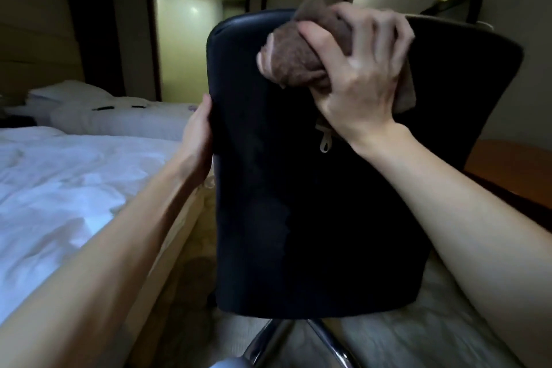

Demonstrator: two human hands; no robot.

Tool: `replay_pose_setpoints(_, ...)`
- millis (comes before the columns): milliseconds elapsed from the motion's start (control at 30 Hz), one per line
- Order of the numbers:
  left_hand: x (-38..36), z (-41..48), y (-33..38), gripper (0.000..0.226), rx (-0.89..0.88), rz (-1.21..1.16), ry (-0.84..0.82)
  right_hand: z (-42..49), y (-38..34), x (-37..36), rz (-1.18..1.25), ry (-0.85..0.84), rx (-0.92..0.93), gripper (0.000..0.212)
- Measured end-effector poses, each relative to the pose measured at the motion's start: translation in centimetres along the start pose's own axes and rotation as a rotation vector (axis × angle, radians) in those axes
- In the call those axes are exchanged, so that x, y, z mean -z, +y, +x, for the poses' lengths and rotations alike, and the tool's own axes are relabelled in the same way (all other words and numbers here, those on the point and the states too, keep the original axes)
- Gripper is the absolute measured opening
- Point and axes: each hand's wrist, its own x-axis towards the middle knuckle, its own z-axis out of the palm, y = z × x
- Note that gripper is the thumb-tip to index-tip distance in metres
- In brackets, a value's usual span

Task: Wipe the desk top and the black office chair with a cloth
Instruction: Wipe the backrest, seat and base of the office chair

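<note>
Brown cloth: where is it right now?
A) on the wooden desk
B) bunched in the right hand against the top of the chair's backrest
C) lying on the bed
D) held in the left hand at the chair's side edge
B: the right hand grips the bunched brown cloth at the top of the black office chair backrest, while the left hand only holds the backrest's side edge.

2 bare, sleeveless forearms, ringless fingers

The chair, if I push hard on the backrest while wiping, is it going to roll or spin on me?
Probably, unless braced. The chair stands on a chrome spoked base, which suggests a swivel, perhaps casters, though no wheels show. The left hand grips the backrest's edge, likely to steady it. The cloth, bunched in the right hand, looks soft and floppy.
</note>
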Motion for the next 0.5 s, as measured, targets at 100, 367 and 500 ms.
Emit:
replay_pose_setpoints(100, 0.8, 0.5, -0.3, 0.043, 0.002, 0.011, 0.018, 2.4, -3.9, -2.3, -0.026, 0.015, -0.022, 0.03)
replay_pose_setpoints(367, 6.2, 3.4, -0.8, 0.071, 0.147, -0.224, -0.169, -0.9, -11.6, -7.3, 0.01, -0.155, 0.052, 0.037)
replay_pose_setpoints(500, 8.4, 3.9, -1.5, 0.1, 0.158, -0.4, -0.335, -12.5, -15.6, -7.2, 0.094, -0.5, 0.262, 0.038)
